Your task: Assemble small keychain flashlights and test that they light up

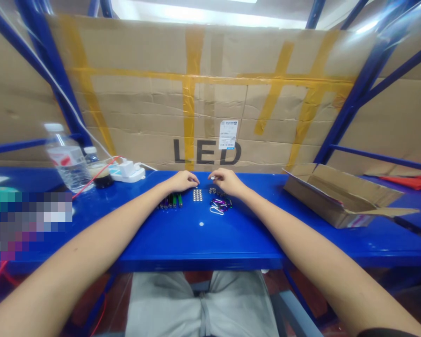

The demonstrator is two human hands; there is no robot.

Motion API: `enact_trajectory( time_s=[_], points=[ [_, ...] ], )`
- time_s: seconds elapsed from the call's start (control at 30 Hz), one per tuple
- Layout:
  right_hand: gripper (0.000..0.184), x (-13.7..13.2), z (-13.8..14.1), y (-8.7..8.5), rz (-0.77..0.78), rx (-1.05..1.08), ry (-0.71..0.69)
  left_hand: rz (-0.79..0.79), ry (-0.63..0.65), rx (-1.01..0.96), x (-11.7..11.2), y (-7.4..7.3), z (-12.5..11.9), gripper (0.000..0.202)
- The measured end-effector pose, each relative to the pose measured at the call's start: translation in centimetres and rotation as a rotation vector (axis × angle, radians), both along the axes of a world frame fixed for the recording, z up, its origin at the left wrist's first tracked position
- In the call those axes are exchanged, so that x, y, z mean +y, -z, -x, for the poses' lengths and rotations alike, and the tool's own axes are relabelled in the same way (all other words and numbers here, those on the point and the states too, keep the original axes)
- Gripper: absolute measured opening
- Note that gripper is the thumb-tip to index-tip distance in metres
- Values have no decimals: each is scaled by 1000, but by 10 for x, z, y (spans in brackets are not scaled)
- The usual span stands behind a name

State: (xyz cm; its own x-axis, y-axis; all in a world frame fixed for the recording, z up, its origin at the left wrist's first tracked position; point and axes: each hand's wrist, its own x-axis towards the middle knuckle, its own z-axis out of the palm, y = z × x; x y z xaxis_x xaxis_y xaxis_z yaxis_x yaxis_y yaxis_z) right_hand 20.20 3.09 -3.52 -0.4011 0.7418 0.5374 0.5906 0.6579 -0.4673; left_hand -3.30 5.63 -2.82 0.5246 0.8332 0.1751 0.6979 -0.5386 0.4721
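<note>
Silver round pieces (197, 195) sit in tidy rows on the bench (238, 238), probably to keep them apart from the clips (221, 204) at right. Right grip (228, 181) pinches a tiny shiny bit (213, 178), fingertips only; left grip (183, 181) is at the rows' far edge, can't tell if it's holding anything.

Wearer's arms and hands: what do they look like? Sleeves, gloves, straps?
Left hand and right hand ungloved; left forearm and right forearm bare, no straps or cables. Black sleeve edge shows at bottom right; no left sleeve in view.
</note>
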Motion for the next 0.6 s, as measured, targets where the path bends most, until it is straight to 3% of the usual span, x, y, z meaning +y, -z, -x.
enact_trajectory(
  time_s=[0.3, 0.6],
  points=[
    [30, 0, -1, 0, 18, 0, 4, -85, -133, 165, -1, -6, 5, 22],
    [33, -3, 1, -3, 32, -13, 19, -82, -139, 240, -2, -8, 5, 20]
  ],
)
